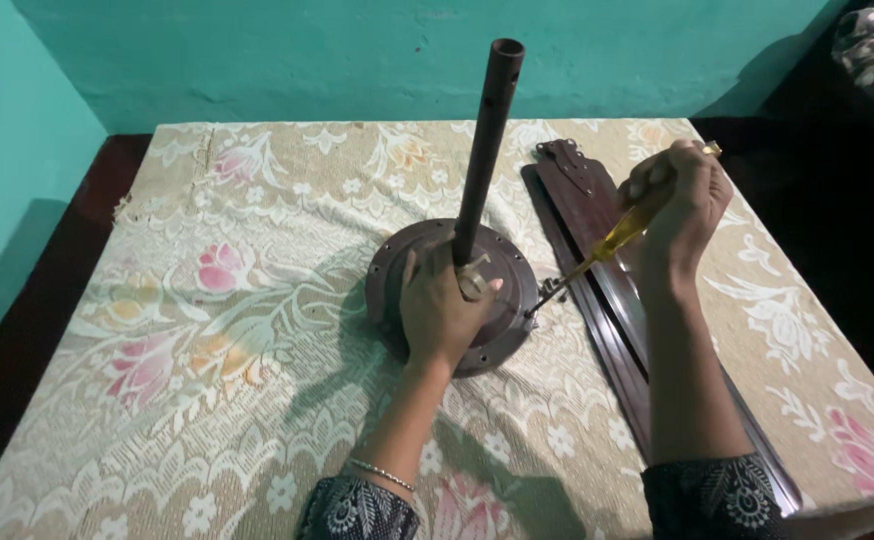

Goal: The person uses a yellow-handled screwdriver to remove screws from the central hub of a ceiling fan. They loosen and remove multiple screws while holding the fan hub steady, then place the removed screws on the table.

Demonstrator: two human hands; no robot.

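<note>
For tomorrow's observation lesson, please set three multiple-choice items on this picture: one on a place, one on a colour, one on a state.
1. Where do the fan blades lie?
A. Beside the motor housing, under the right arm
B. On the floor
C. Leaning on the wall

2. What colour is the screwdriver handle?
A. Blue
B. Clear yellow
C. Black

3. How does the down rod stand?
A. Lying flat on the cloth
B. Held in the air
C. Rising upright from the housing

Answers:
1 A: the dark blades lie stacked on the floral cloth, right of the round motor housing.
2 B: the handle held in the right hand is see-through yellow.
3 C: the rod stands up from the housing's middle, where the left hand rests at its base.
</note>
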